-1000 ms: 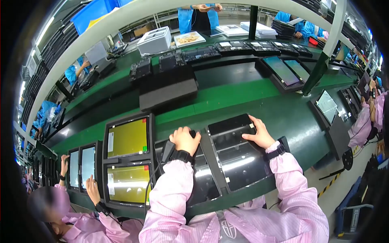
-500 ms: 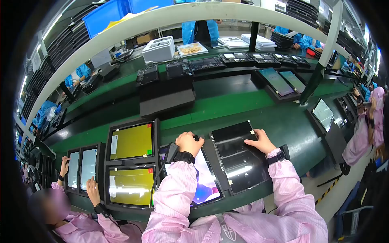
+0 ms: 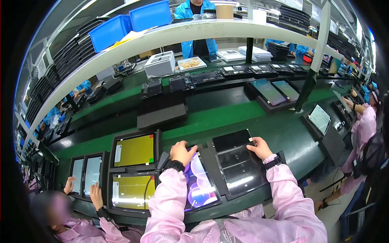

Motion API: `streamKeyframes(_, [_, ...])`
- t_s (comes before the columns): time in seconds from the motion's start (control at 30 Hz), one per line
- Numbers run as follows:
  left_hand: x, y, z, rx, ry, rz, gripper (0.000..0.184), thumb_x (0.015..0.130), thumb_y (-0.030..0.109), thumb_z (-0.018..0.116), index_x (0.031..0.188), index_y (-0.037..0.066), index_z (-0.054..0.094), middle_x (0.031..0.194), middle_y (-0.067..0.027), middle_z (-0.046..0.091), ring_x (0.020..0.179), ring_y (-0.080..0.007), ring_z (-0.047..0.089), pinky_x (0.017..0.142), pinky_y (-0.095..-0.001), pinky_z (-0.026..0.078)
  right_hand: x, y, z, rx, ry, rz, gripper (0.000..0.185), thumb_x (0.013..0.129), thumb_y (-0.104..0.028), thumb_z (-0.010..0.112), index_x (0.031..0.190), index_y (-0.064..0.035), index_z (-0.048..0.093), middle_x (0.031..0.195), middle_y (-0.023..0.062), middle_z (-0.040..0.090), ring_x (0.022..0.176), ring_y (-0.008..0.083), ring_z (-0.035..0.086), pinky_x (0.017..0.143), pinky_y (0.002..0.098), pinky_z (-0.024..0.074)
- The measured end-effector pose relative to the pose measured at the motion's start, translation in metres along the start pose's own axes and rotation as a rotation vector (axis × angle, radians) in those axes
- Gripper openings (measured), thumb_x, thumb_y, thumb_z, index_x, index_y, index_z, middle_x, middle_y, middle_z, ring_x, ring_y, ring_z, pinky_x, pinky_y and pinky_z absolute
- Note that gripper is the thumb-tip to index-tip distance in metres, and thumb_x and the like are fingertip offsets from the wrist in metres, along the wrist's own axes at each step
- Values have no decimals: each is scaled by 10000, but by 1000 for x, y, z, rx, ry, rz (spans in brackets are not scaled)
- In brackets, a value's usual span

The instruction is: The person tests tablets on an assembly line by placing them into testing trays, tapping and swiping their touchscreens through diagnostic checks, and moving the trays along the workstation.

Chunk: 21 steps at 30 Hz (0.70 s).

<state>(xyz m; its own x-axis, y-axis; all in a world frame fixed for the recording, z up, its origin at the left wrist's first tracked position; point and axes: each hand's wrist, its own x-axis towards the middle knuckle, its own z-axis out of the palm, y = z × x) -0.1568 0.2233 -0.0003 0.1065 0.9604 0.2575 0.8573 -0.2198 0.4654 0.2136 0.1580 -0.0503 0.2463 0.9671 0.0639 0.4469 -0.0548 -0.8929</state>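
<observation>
My left hand (image 3: 183, 153) is closed over the top edge of a lit tablet (image 3: 201, 180) with purple bubbles on its screen, its thumb near the upper right corner. My forearm covers the tablet's left side. To the right, a dark, glossy tablet (image 3: 237, 166) with a clear film and small pale tabs lies in a black foam tray (image 3: 219, 178). My right hand (image 3: 260, 149) grips its upper right edge, thumb on the front and fingers at the side. Black bands with small devices sit on both my wrists.
Left of me, two yellow-screen tablets (image 3: 134, 150) lie in a black tray. A co-worker's hands (image 3: 96, 196) are at two pale screens (image 3: 93, 176). Behind are a black foam block (image 3: 162, 115), opened tablets (image 3: 180, 83) and a white shelf frame (image 3: 210, 26) overhead.
My left hand has shifted left and down, and a small black thing at its fingertips no longer shows. My right hand stays at the dark tablet's edge. The head view has tilted up slightly.
</observation>
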Motion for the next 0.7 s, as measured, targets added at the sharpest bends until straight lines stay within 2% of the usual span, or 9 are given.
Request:
streamKeyframes(0.07, [-16,-8,-23,-65,58,17,524,838,399,700,1119,-40,639,1132,-235,630,1082,-382,593,950,-428,470,0,3,1,116,-40,39,497,757,-176,825,1152,43,620,1009,88,595,882,174,585,814,306,488])
streamKeyframes(0.23, [-84,-22,-73,-170,147,-28,491,835,257,696,1195,-52,571,1161,-246,582,1100,-401,562,975,-444,448,-6,-18,-5,-106,-22,-44,496,776,-235,813,1149,35,628,1097,151,564,1003,260,592,879,343,485])
streamKeyframes(0.33, [-118,-29,-89,-148,-10,-44,758,781,305,761,1382,-4,418,1366,-251,449,1262,-440,451,1049,-487,388,-12,-30,-12,-134,-145,-27,711,770,-289,816,1328,25,507,1158,189,550,1098,315,565,928,375,467])
streamKeyframes(0.43, [-133,-24,-107,179,-378,134,1206,576,467,887,1519,88,237,1578,-232,164,1439,-525,106,1137,-645,168,-27,-52,-23,-240,-199,-414,976,763,-327,816,1498,-9,258,1232,218,521,1164,350,521,966,404,439])
streamKeyframes(0.5, [-127,-28,-99,264,-356,106,1153,597,430,886,1513,116,261,1570,-225,183,1441,-504,135,1139,-639,171,-27,-62,-28,-663,-363,-457,1101,784,-306,790,1546,-46,39,1119,228,602,1016,345,603,873,414,478])
streamKeyframes(0.53, [-121,-29,-95,347,-332,89,1102,617,393,884,1507,144,285,1563,-218,203,1442,-482,164,1141,-633,175,-25,-72,-26,-661,-370,-454,1101,784,-306,790,1546,-46,39,1119,228,602,1016,345,603,873,414,478])
streamKeyframes(0.6, [-107,-30,-96,425,55,-10,842,726,186,808,1450,111,385,1495,-211,341,1395,-443,294,1107,-587,282,-18,-93,-21,-414,-178,11,1004,824,-266,740,1548,-47,80,864,185,659,796,328,649,737,415,497])
streamKeyframes(0.63, [-109,-30,-101,316,110,10,792,744,154,783,1435,87,401,1462,-218,380,1361,-441,340,1089,-551,318,-12,-75,-16,-346,-72,-26,941,857,-231,694,1547,-37,84,678,131,633,627,282,624,631,395,479])
streamKeyframes(0.7, [-120,-33,-106,17,102,27,728,812,97,706,1446,16,357,1418,-228,441,1285,-420,447,1052,-461,395,-18,-61,-17,-260,-72,-37,922,868,-231,686,1547,-37,92,700,131,635,639,263,616,632,383,475])
